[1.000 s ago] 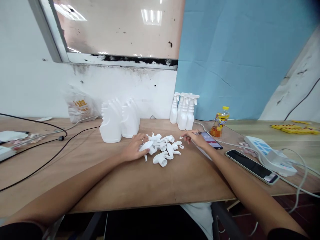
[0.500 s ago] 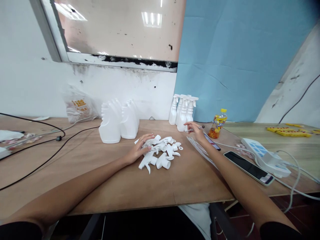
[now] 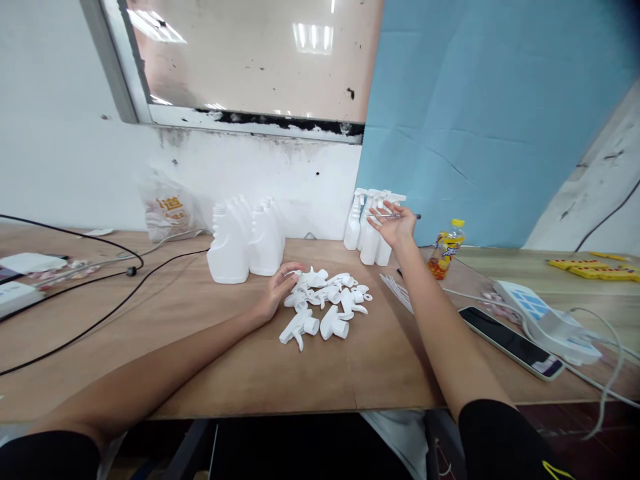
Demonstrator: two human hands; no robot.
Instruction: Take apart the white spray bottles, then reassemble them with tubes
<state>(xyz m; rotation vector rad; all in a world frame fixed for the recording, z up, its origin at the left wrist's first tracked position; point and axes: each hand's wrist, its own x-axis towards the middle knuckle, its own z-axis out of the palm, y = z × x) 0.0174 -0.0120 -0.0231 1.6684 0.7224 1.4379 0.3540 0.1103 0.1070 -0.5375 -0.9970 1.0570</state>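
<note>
1. Trigger sprayer heads (image 3: 330,293) are lying in a loose pile on the bench (image 3: 240,363)
2. Left hand (image 3: 277,291) is resting at the pile's left edge, fingers loosely curved; whether they are gripping a head, I cannot tell
3. Right hand (image 3: 399,230) is hovering before the assembled spray bottles (image 3: 369,248), fingers partly spread, holding a slim pen-like stick (image 3: 395,216)

Probably a workshop, as spray heads (image 3: 329,321) and bottles (image 3: 228,257) share a wooden table (image 3: 275,383).

Smooth, matt plastic spray heads (image 3: 330,294)
</note>
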